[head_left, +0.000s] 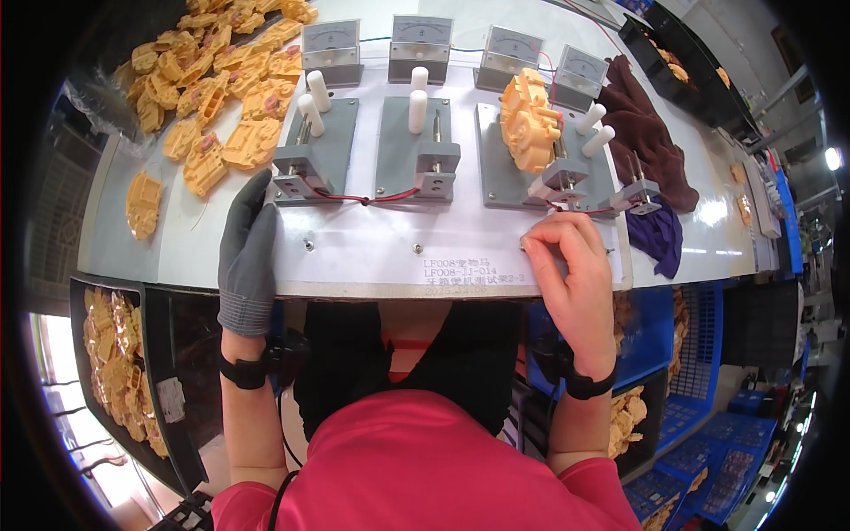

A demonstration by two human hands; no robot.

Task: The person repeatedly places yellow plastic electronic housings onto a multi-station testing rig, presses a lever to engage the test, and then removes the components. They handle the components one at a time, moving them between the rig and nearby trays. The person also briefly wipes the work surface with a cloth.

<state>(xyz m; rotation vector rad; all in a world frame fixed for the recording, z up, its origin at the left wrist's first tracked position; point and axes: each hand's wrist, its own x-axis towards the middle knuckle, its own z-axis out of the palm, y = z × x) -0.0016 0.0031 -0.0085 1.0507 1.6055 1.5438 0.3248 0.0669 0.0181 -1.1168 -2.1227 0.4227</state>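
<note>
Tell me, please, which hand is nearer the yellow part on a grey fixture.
Right: in view, the right hand is below the yellow part; the left hand is farther, to its lower left.

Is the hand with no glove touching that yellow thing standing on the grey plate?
Apart. The head view shows the bare right hand below the yellow part, with a visible gap between them showing some grey plate.

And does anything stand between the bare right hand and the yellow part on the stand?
Yes: a gray bracket at the front of the stand lies between the right hand and the yellow part, with thin wires along its near side.
</note>
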